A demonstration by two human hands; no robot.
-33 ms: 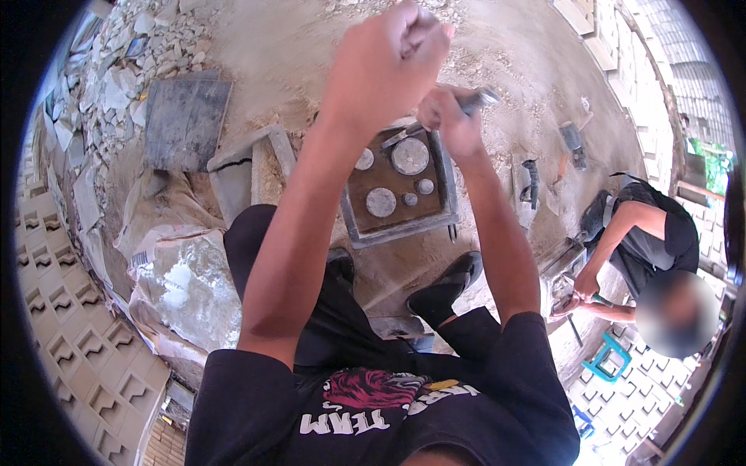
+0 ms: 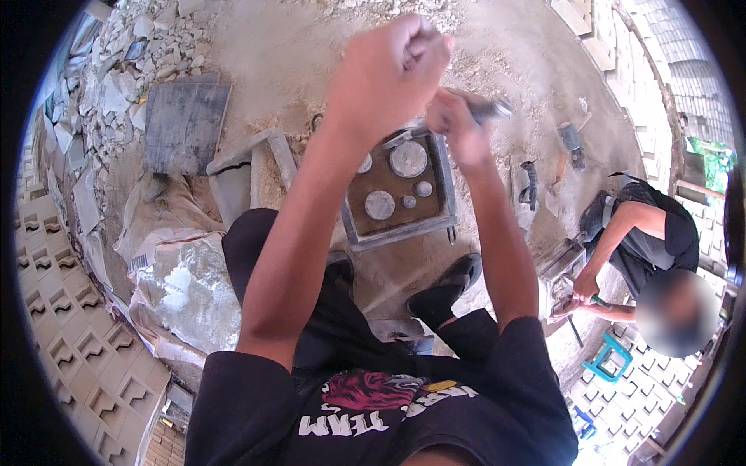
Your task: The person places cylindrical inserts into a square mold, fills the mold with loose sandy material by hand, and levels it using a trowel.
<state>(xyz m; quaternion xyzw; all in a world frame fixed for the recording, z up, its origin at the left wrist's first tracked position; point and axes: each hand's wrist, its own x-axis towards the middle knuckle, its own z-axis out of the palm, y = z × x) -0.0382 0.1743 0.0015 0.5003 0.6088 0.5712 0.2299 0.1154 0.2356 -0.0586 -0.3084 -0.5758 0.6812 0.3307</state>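
Note:
My left hand [image 2: 388, 74] is a closed fist, raised beyond the far edge of a square stone tray [image 2: 400, 231]. Whatever it may hold is hidden. Just right of it and nearer, my right hand [image 2: 460, 128] grips a short grey metal tool [image 2: 493, 110] with a shiny end; motion blurs it. Inside the tray, on a brown bed, sit a large pale disc [image 2: 408, 158], a medium disc [image 2: 379, 205] and small round pieces [image 2: 423, 189]. Another disc is partly covered by my left forearm. A pale bar [image 2: 398, 138] shows by the tray's far edge.
A dark flat slab [image 2: 186, 124] lies left, beside broken rubble [image 2: 116, 85]. Nearer stands a white-dusted sack [image 2: 186, 283]. Tools, including a dark one [image 2: 529, 185] and a hammer [image 2: 573, 146], lie right. A co-worker [image 2: 660, 225] crouches there, near a teal stool [image 2: 608, 358].
My right hand and its tool have shifted slightly right and nearer, the tool's shiny end moving outward. My left fist has dropped a little toward me.

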